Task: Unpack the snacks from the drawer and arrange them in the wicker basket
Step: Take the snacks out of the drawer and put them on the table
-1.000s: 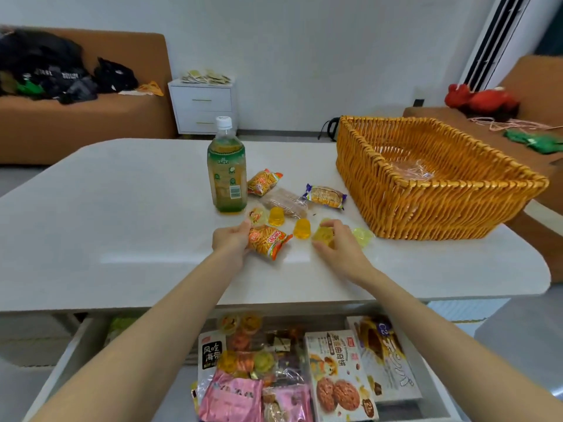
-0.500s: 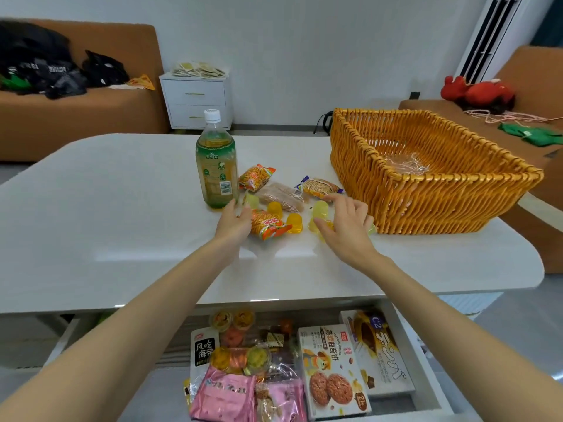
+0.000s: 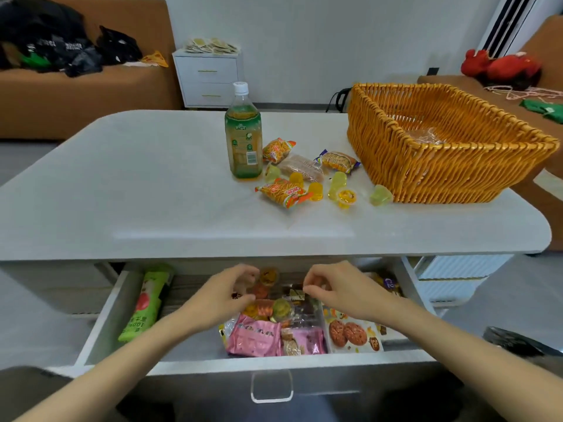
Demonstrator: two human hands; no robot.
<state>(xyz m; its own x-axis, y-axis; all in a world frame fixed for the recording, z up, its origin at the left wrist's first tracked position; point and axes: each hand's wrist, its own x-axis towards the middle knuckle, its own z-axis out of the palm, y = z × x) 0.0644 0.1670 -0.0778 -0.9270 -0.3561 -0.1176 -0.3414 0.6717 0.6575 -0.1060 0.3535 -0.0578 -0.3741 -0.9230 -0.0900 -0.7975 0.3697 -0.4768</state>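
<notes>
Two bare hands hang over the open white drawer (image 3: 100,324), which lies nearer than the tall green-labelled tea bottle (image 3: 243,141) and below it. The left hand (image 3: 225,292) has its fingers curled down over a cluster of small round jelly cups (image 3: 281,309), thumb and forefinger close together; whether it grasps one I cannot tell. The right hand (image 3: 338,290) is likewise curled, fingertips drawn to a pinch above small dark wrappers, and whether anything is caught between them I cannot tell either.

Pink foil packets (image 3: 254,338) lie by the drawer's front wall, nearer than the bottle. A white cookie box (image 3: 350,333) sits further to the bottle's right, and a long green pouch (image 3: 146,303) well to its left.

On the pale grey desk (image 3: 137,193), an orange striped snack packet (image 3: 283,193) lies just in front of the bottle, slightly right. A yellow jelly cup (image 3: 345,197) and a pale green jelly cup (image 3: 380,194) sit further right. A clear-wrapped bread roll (image 3: 303,169) and a blue-edged cake packet (image 3: 338,161) lie right of the bottle, and a second orange packet (image 3: 277,150) lies just beside it.

The orange wicker basket (image 3: 432,159) stands on the desk well right of the bottle, with a crumpled clear wrapper inside. Beyond the bottle, a white two-drawer cabinet (image 3: 207,77) stands against the wall.
</notes>
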